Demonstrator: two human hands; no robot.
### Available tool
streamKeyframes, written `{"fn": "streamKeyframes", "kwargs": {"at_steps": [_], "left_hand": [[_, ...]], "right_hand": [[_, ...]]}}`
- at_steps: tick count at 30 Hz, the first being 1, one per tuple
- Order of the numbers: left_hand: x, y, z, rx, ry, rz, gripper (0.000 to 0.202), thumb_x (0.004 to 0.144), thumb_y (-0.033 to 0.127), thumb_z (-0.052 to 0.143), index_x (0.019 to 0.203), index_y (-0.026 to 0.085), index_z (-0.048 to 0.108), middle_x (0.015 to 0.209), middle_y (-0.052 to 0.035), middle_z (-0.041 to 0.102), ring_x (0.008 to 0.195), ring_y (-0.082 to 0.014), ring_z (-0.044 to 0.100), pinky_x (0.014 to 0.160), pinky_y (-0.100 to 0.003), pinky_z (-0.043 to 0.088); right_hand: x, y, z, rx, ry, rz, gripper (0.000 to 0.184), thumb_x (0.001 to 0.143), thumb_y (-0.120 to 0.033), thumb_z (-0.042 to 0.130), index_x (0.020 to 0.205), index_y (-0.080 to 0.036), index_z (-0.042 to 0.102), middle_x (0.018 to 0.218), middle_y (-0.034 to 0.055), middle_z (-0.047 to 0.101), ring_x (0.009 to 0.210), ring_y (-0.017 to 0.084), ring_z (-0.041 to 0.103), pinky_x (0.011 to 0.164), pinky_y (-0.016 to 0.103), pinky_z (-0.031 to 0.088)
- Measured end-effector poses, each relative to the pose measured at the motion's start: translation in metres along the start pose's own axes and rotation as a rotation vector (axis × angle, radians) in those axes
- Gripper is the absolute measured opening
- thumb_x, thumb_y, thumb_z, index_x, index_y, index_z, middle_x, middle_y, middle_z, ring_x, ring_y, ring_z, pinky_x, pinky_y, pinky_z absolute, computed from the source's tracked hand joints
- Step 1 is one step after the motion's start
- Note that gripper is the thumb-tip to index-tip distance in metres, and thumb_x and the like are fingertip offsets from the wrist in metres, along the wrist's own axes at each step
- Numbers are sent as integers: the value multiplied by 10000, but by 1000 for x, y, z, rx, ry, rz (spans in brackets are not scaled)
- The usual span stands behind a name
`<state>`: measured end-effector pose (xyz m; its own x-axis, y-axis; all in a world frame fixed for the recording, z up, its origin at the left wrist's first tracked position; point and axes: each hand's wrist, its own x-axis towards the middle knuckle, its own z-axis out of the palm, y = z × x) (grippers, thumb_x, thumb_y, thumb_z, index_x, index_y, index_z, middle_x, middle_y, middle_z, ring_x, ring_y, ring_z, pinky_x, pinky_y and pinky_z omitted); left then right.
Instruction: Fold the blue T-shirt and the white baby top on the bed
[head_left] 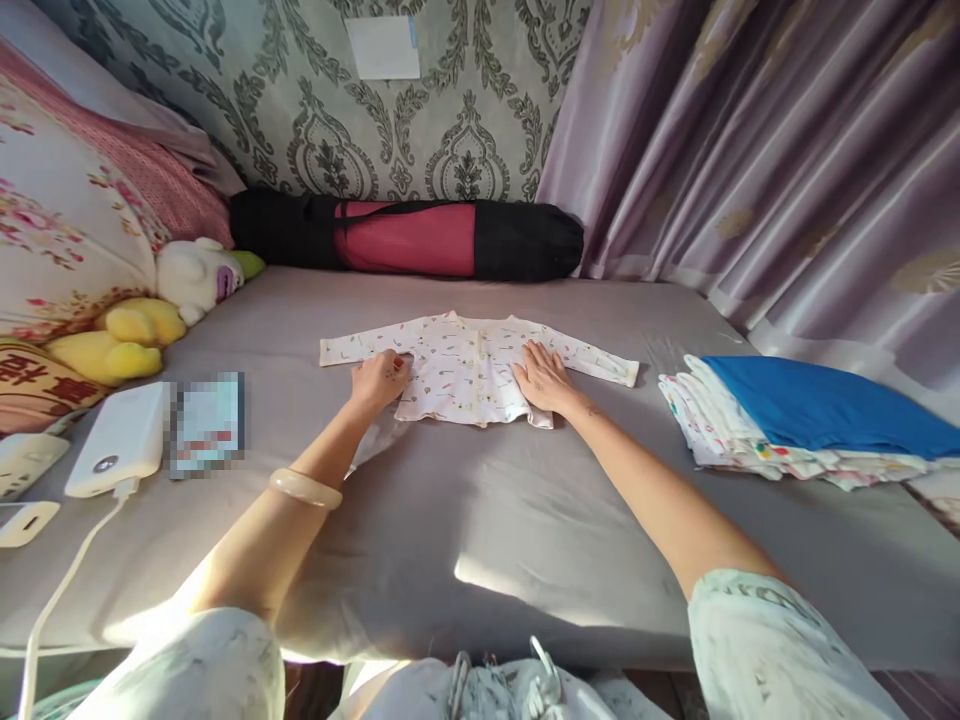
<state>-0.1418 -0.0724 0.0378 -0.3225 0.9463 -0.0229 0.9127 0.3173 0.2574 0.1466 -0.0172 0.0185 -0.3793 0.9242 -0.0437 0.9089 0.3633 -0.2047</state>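
A small white long-sleeved baby shirt point(457, 375) with a tiny scattered print lies spread on the grey sheet, its sleeves stretched out to both sides. My left hand point(381, 382) is closed, its curled fingers at the shirt's left side edge just below the sleeve; the fingertips are partly hidden. Flat on the right side of the shirt's body rests my right hand point(543, 376), fingers stretched out and holding nothing. A pale bangle point(306, 488) circles my left wrist.
To the right is a stack of folded clothes point(817, 415), blue on top. A black-and-red roll bag point(405, 238) lies along the wall. At left are plush toys point(142, 325), a white power bank point(120, 438) with its cable, and a blurred packet point(208, 424). Curtains point(750, 150) hang at right.
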Motion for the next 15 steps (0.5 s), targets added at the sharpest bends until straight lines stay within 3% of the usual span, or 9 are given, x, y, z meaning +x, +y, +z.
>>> {"fn": "streamKeyframes", "kwargs": {"at_steps": [7,9,11,13,15], "left_hand": [[-23,7,-9,-52,-65,-6,262,838,418,485,905,205,622,945,-74,691,920,-246,619,718,-290,437],[-29,3,-10,-107,-74,12,262,810,444,517,840,202,613,868,-54,679,839,-216,610,640,-257,410],[-33,-2,-10,-203,-116,13,291,782,477,546,748,193,594,708,-35,635,691,-184,576,556,-241,363],[-36,-7,-10,-336,-200,-5,328,759,501,570,669,185,570,537,-4,539,532,-145,489,492,-236,307],[-38,-9,-12,-479,-295,-50,347,731,507,603,629,177,568,439,26,448,438,-112,396,457,-231,258]], "right_hand": [[-8,0,3,-4,86,-49,565,986,-373,255,1481,-105,305,1587,111,200,1462,241,116,1173,436,90],[-17,3,-3,20,202,-31,515,965,-303,313,1442,-117,370,1542,129,308,1422,245,235,1143,405,191],[-30,7,-9,42,283,75,428,948,-264,332,1312,-133,515,1387,150,505,1291,256,424,1048,374,327],[-46,8,-14,70,226,208,360,948,-311,343,1106,-161,629,1163,141,640,1102,264,563,904,350,419],[-62,7,-18,87,108,302,350,934,-409,386,970,-181,650,1034,122,676,985,267,612,795,332,439]]}}
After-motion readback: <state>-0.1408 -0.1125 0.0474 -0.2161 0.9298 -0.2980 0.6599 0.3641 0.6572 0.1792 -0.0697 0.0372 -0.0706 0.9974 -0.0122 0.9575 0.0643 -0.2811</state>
